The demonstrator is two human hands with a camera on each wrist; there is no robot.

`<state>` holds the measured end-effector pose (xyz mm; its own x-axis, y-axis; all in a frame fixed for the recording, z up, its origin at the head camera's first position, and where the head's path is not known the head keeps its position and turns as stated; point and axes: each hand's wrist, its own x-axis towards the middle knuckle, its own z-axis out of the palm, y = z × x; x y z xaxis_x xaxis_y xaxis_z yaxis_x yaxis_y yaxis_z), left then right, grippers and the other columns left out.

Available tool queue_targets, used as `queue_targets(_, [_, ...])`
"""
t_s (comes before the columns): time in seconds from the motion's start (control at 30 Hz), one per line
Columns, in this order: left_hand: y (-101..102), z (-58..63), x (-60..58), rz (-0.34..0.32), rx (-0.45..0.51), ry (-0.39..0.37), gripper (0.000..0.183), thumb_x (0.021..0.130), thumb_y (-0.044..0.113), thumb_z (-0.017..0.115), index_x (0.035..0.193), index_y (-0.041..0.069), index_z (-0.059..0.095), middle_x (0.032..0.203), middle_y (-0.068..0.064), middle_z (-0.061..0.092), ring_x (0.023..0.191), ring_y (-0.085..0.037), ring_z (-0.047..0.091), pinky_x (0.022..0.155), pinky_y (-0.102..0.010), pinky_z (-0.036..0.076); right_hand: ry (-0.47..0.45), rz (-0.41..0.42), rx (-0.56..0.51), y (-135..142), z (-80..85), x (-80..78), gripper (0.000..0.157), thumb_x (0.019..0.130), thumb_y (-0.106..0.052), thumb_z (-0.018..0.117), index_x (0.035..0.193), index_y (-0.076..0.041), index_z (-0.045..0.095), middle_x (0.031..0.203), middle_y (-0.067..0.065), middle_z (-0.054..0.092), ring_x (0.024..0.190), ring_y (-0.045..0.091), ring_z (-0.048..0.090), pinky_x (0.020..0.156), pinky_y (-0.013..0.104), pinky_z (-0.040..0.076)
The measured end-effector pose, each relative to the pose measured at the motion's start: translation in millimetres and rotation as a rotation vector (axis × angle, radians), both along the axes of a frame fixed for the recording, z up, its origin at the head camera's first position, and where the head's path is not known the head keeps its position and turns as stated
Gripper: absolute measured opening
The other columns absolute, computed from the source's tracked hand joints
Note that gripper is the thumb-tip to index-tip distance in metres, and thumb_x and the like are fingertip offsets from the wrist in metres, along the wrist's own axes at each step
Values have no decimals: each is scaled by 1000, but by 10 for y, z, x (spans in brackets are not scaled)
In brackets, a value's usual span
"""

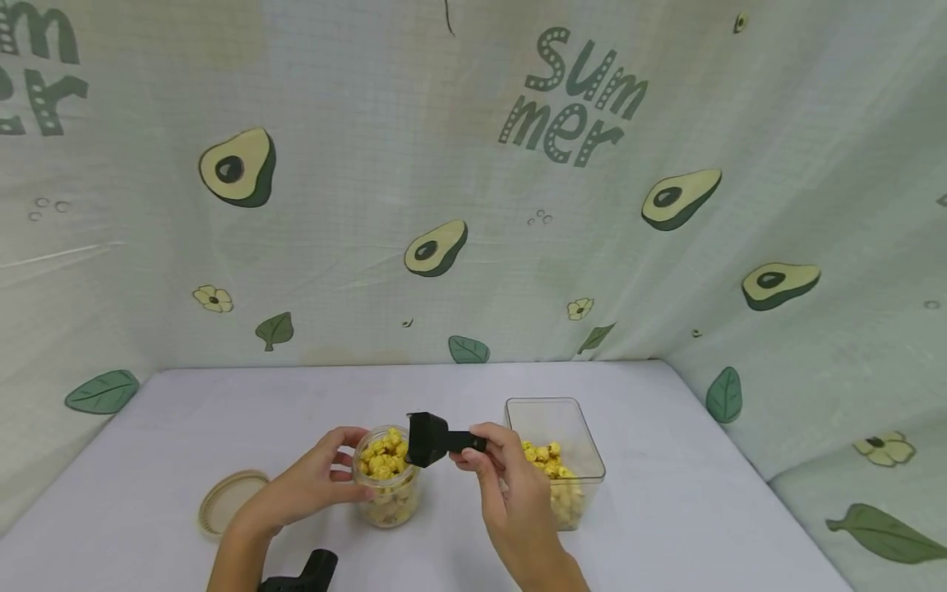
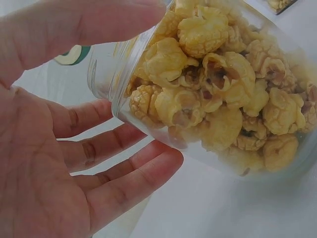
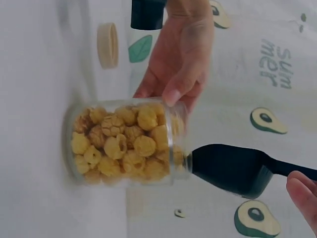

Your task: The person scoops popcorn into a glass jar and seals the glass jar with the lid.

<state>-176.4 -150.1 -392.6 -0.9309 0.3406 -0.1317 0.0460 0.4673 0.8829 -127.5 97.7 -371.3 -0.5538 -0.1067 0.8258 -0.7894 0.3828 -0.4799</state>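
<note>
A clear jar point(image 1: 390, 508) of yellow popcorn point(image 1: 383, 456) stands upright on the table. My left hand point(image 1: 314, 483) holds it around the neck, the thumb on the near side and fingers on the far side. In my right hand point(image 1: 518, 497) is the handle of a black scoop point(image 1: 427, 440), pinched between thumb and fingers. The scoop's front edge is tipped down at the jar's mouth, as the right wrist view shows. Whether any popcorn is inside the scoop is hidden. The left wrist view shows popcorn point(image 2: 225, 74) packed behind the jar's wall.
A clear square container point(image 1: 555, 419) with more popcorn stands to the right, behind my right hand. A round beige lid point(image 1: 228, 500) lies on the white table point(image 1: 681, 510) at left, partly behind my left forearm. A patterned curtain point(image 1: 333, 164) hangs behind the table.
</note>
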Motion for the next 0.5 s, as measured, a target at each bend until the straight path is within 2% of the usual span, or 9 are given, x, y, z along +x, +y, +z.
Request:
queue_targets(0.1, [-7, 7, -2, 3, 5, -4, 74, 74, 24, 77, 133, 3, 36, 130, -14, 42, 107, -25, 46, 81, -32, 45, -52, 25, 17, -47, -44, -9, 28, 85, 8, 57, 111, 0, 50, 88, 10, 70, 75, 13, 69, 69, 14, 54])
queue_targets(0.23, [-1, 13, 4, -12, 14, 1, 75, 75, 24, 77, 133, 2, 35, 130, -15, 41, 107, -25, 46, 82, -31, 45, -29, 6, -12, -45, -56, -5, 29, 84, 9, 58, 111, 1, 51, 87, 11, 70, 75, 14, 69, 71, 15, 54])
queue_targets(0.3, [0, 10, 2, -20, 13, 4, 75, 75, 25, 77, 133, 2, 35, 131, -16, 41, 107, -26, 46, 82, -31, 45, -20, 11, -59, -39, -61, -8, 29, 84, 11, 58, 111, 3, 50, 87, 13, 70, 77, 15, 70, 72, 17, 54])
queue_targets(0.4, [-8, 5, -2, -23, 10, 2, 74, 76, 25, 76, 133, 2, 35, 130, -15, 42, 108, -26, 45, 80, -32, 45, -48, 112, -171, -75, -118, -40, 28, 86, 14, 53, 113, 7, 47, 89, 22, 68, 81, 20, 70, 72, 24, 56])
queue_targets(0.5, [-22, 0, -3, -31, 17, 8, 72, 76, 24, 75, 133, 3, 36, 130, -14, 42, 107, -26, 45, 80, -32, 45, -155, 196, -272, -137, -187, -58, 24, 88, 12, 50, 112, 8, 45, 92, 25, 68, 85, 19, 70, 71, 30, 57])
